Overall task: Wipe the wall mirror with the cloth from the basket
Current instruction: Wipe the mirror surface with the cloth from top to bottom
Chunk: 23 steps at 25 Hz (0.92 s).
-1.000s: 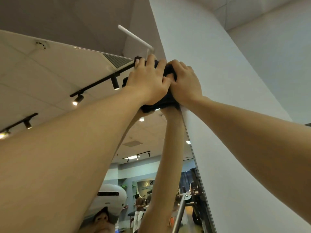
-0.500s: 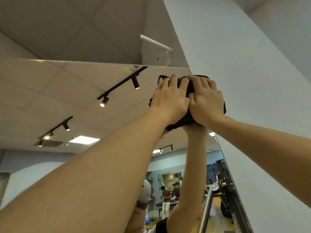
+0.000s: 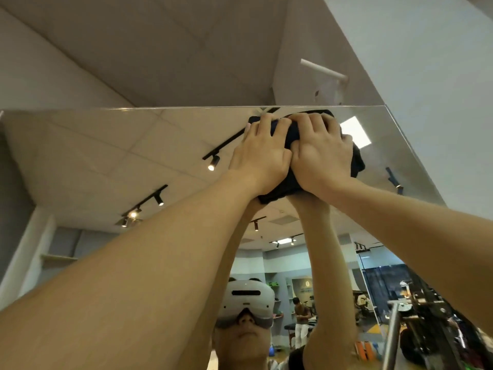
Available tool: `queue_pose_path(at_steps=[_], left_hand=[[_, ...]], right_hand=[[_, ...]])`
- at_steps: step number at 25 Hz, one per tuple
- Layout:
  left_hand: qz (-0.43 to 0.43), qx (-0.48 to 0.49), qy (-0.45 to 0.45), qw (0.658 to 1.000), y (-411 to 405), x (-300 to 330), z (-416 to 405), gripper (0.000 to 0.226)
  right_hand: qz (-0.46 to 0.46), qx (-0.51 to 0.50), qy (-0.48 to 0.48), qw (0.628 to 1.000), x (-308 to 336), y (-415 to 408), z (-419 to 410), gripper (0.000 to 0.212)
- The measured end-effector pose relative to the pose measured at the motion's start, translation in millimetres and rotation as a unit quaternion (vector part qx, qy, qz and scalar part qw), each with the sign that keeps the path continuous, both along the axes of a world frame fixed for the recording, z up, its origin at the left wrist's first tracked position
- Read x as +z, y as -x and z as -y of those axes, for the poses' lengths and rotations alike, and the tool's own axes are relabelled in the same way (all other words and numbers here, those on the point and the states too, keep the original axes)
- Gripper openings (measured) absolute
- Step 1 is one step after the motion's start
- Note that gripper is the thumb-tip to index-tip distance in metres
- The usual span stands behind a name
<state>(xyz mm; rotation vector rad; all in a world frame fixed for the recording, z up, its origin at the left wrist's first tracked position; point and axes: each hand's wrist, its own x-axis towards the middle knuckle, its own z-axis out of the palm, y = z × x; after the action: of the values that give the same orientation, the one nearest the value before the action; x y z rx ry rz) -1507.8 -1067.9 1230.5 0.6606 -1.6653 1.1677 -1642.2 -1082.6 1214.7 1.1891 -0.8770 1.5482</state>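
Hands together, left hand and right hand press the dark cloth flat against the wall mirror near its top edge; keep your pressure even and overlap each pass.

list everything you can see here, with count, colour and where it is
cloth: one, dark, pressed on the glass near the mirror's top edge
wall mirror: one, frameless, spans the view
white pipe: one, on the wall above the mirror
white wall: one, right of the mirror
track spotlights: several, black, seen as reflections
left hand: one, flat on the cloth
right hand: one, on the cloth, touching the left
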Motion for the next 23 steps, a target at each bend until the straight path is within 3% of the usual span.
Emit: queue_pose_path(at_steps=[14,23], left_hand=[[-0.039,0.031,0.014,0.999,-283.4,5.2,-21.0,0.058],[-0.063,0.026,0.035,0.997,-436.9,-1.0,-25.0,0.048]], right_hand=[[-0.026,0.027,0.016,0.999,8.1,-283.6,-17.3,0.039],[-0.049,-0.006,0.015,0.999,4.7,-436.9,-29.0,0.039]])
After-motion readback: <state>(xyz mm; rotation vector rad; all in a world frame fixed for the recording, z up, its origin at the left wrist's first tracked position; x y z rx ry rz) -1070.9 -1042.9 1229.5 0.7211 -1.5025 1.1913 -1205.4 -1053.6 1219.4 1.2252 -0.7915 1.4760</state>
